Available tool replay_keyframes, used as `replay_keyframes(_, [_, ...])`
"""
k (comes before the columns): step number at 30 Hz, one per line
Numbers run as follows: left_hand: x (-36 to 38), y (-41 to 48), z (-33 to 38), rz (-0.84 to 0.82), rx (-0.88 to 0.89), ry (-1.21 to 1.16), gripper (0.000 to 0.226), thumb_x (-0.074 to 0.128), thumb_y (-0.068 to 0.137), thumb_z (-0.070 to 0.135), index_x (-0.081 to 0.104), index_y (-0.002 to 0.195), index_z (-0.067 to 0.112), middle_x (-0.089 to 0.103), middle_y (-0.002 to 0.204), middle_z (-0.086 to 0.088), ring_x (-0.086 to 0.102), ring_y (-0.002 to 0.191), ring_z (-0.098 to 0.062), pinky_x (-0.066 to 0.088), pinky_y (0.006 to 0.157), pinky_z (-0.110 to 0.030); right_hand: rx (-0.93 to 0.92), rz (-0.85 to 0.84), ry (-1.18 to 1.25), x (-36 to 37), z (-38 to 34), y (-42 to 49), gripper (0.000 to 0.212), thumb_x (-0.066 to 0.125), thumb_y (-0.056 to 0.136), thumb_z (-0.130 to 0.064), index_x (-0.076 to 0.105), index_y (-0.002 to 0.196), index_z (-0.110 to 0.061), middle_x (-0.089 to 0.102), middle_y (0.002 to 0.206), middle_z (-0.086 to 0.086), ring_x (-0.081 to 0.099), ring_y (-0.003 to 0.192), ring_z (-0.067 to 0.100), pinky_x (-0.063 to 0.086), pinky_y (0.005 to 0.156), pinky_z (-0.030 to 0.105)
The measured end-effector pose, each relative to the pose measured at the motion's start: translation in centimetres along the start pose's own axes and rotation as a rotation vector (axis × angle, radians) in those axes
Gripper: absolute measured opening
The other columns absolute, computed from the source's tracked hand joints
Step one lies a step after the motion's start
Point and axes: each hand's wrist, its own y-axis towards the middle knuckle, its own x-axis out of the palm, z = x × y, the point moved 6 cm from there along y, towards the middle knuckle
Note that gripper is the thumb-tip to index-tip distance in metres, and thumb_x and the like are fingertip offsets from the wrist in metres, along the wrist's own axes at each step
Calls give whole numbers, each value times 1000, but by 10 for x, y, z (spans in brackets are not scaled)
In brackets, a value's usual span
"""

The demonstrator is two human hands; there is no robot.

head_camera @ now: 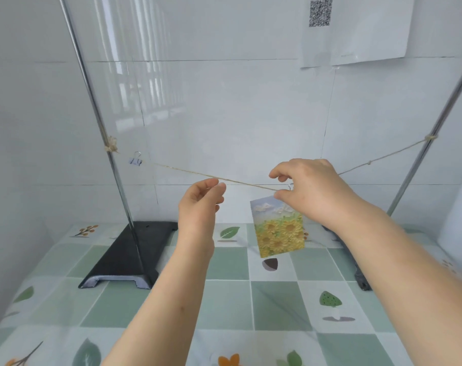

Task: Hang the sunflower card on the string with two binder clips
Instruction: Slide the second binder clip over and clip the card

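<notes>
A twine string (182, 170) runs between two metal stand rods. The sunflower card (277, 228) hangs tilted below the string at its right corner, where my right hand (308, 188) pinches a binder clip (290, 185), of which only the wire loop shows. My left hand (202, 199) holds the string between thumb and fingers, left of the card and apart from it. A second binder clip (135, 160) hangs on the string near the left rod.
The left stand (126, 252) has a black base on the tiled-pattern tablecloth (224, 299); the right stand's rod (433, 136) rises behind my right arm. A sheet with a QR code (320, 13) is stuck on the white tile wall.
</notes>
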Motion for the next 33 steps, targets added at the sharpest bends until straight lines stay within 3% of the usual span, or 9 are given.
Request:
replay_keyframes(8, [-37,13,23,208,17,-87,5,65,91,25,65,94,21,68,97,1,63,83,-14,52,86,-28,-33,-8,54,10,-31,7,28,57,88,-30,61,116,-25,68,109,-5,56,105,20,36,96,34])
replay_keyframes(13, [-56,26,36,340,38,-145,20,56,96,35,63,103,18,67,95,2,63,82,-13,51,87,-27,-59,-11,59,16,-43,12,27,56,88,-30,62,115,-25,69,107,-5,58,100,20,39,95,34])
replay_keyframes(17, [-70,40,44,420,17,-230,31,46,99,39,61,107,13,65,91,1,61,73,-12,50,78,-25,-66,3,62,17,-43,15,25,56,88,-28,63,113,-26,70,101,-6,59,97,20,39,92,34])
replay_keyframes(28, [-82,51,47,469,98,-214,18,46,100,21,60,91,15,64,79,2,59,68,-14,48,64,-21,-54,12,91,18,-36,15,20,58,87,-26,68,104,-26,73,90,-6,62,91,21,43,89,35])
replay_keyframes(33, [-77,47,44,462,95,-184,22,49,99,21,60,80,20,65,82,2,59,73,-14,49,70,-23,-32,9,88,18,-31,14,20,58,87,-28,68,104,-27,72,94,-7,61,94,21,42,91,36])
